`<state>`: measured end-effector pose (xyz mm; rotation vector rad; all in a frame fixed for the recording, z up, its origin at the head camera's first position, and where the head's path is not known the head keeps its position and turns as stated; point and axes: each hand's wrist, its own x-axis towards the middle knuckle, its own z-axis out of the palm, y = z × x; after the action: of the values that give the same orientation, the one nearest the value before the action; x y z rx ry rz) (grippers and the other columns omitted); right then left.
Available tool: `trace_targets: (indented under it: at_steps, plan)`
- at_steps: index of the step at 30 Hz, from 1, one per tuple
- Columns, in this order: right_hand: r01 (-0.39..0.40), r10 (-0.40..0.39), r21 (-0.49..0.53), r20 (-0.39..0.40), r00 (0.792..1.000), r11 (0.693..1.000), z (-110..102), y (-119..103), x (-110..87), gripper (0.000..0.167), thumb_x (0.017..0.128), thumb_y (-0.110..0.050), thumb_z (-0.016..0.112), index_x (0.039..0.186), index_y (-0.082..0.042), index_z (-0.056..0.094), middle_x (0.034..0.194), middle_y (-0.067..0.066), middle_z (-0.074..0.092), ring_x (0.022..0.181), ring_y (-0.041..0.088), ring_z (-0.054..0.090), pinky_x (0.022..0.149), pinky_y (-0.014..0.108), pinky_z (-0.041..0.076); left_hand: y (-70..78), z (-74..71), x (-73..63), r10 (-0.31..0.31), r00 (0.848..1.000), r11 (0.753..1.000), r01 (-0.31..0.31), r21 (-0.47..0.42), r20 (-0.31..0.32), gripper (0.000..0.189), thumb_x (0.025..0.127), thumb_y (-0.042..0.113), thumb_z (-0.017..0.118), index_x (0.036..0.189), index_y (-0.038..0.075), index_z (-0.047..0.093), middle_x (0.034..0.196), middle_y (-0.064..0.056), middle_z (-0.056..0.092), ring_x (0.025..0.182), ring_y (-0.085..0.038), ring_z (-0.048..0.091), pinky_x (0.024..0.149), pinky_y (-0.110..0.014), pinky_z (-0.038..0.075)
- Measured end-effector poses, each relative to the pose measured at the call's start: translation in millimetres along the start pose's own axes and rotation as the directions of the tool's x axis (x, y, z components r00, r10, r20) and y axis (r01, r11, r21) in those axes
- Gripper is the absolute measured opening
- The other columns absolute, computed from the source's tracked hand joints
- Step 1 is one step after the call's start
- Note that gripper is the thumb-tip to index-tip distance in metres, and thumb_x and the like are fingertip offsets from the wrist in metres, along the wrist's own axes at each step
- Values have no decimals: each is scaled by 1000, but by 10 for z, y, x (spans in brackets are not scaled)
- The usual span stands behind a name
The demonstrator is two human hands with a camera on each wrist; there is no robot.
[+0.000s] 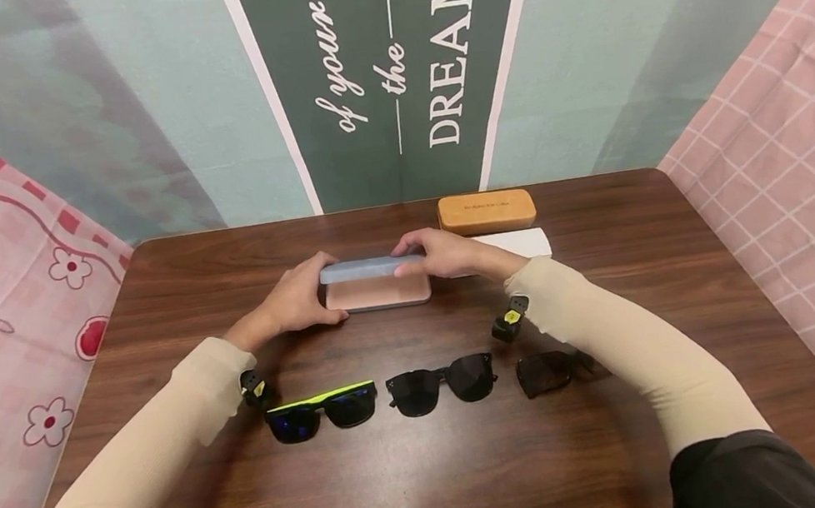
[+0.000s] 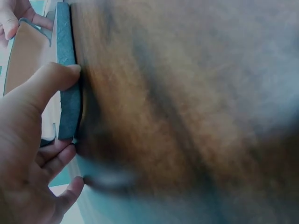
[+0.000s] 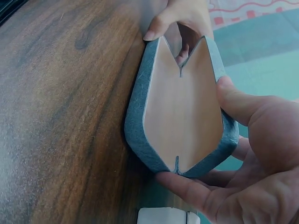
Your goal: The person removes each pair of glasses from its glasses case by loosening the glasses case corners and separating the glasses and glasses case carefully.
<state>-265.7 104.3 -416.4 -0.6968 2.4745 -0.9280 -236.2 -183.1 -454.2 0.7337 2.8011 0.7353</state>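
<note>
A blue-grey glasses case (image 1: 372,270) with a pale pinkish lining stands on the table, its lid partly raised and its opening facing me. At its left end my left hand (image 1: 295,298) holds it, the thumb (image 2: 60,77) on the lower front edge and fingers around the end. My right hand (image 1: 445,252) grips the right end of the lid; in the right wrist view its thumb (image 3: 238,100) presses the lid's edge, and a finger touches the case end near the hinge. No object shows inside the lined case in the right wrist view.
Behind my right hand are an orange-tan case (image 1: 486,211) and a white case (image 1: 527,243), the latter partly covered by my arm. Nearer me lie sunglasses with neon-green temples (image 1: 351,409), black sunglasses (image 1: 418,394) and dark sunglasses (image 1: 545,372) beside my right sleeve. Cloth-covered walls border the table.
</note>
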Motion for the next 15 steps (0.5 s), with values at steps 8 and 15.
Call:
trace_targets:
  at_steps: [8,15]
  plan:
    - [35,-35,-41,1,999,999,25,22,-17,44,91,-27,79,126,-4,66,130,13,65,128,27,55,111,42,39,-4,23,-11,19,999,1000,-18,24,-34,81,73,33,90,137,4,49,129,-15,61,114,-32,60,102,-57,42]
    - [151,-164,-296,-19,986,943,154,25,-75,49,82,-28,87,119,-6,64,122,14,66,114,28,59,101,42,46,-12,45,-13,27,999,999,-25,44,-46,66,74,34,89,125,8,56,119,-8,63,104,-25,60,94,-51,45]
